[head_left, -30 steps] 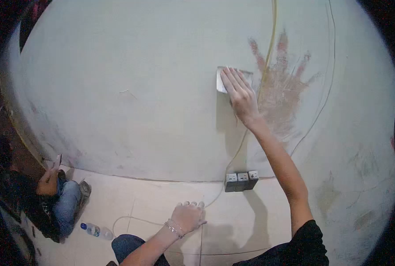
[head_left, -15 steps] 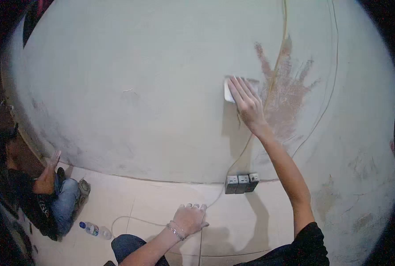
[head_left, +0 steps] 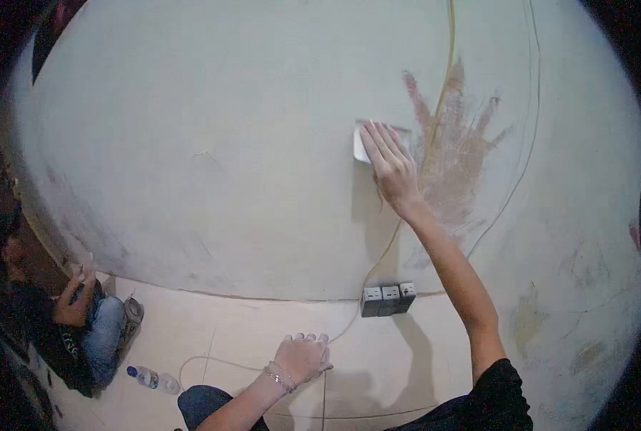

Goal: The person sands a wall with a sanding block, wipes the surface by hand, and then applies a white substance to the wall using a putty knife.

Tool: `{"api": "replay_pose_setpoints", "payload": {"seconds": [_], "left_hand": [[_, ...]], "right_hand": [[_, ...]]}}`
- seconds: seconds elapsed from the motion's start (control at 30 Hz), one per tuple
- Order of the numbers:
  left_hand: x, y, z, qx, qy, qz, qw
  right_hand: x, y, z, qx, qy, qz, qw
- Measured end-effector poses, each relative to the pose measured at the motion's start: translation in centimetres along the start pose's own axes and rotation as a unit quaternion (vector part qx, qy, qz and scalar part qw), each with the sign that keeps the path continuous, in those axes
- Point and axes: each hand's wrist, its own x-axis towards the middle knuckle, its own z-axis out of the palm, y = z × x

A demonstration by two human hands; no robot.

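My right hand [head_left: 394,171] presses a small white block [head_left: 361,144] flat against the pale wall [head_left: 263,158], its fingers laid over the block. Just right of it is a reddish-brown, hand-shaped patch [head_left: 460,172] on the wall, with a yellowish cable [head_left: 446,79] running down across it. My left hand [head_left: 302,359], with bracelets at the wrist, is low over the tiled floor, its fingers curled; what they hold, if anything, is hidden. A thin cord [head_left: 220,360] passes by that hand toward grey socket boxes [head_left: 387,300] at the wall's foot.
At the left, a person [head_left: 72,330] in dark top and jeans sits by the wall, hands raised together. A water bottle [head_left: 143,376] with a blue cap stands on the floor near them. My knee [head_left: 204,404] shows at the bottom. Another thin wire [head_left: 534,144] hangs at the right.
The view has shifted slightly. My right hand still holds the block against the wall beside the patch. The seated person's hands have come together.
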Motion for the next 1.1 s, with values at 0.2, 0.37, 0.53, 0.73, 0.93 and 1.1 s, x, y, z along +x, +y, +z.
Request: {"api": "replay_pose_setpoints", "payload": {"seconds": [0.2,0.37,0.53,0.73,0.93,1.1], "left_hand": [[-0.1,0.3,0.1,-0.013,-0.012,0.003,1.0],[0.2,-0.1,0.3,-0.011,-0.005,0.005,1.0],[1.2,-0.8,2.9,-0.074,0.03,0.075,0.994],[1.8,1.1,0.0,-0.063,-0.02,-0.001,0.998],[2.4,1.3,-0.6,-0.055,-0.007,-0.019,0.998],[3.3,1.1,2.4,-0.08,0.02,0.014,0.996]], "right_hand": [[-1.2,0.6,0.0,0.007,-0.009,-0.007,1.0],[-5.2,1.5,0.7,0.017,-0.033,-0.022,0.999],[-1.4,0.9,1.4,0.107,-0.007,0.078,0.991],[-2.5,1.5,1.7,0.052,-0.015,0.031,0.998],[-2.8,2.5,2.2,0.024,-0.033,0.005,0.999],[-0.9,1.2,3.1,0.107,0.008,0.054,0.993]]}}
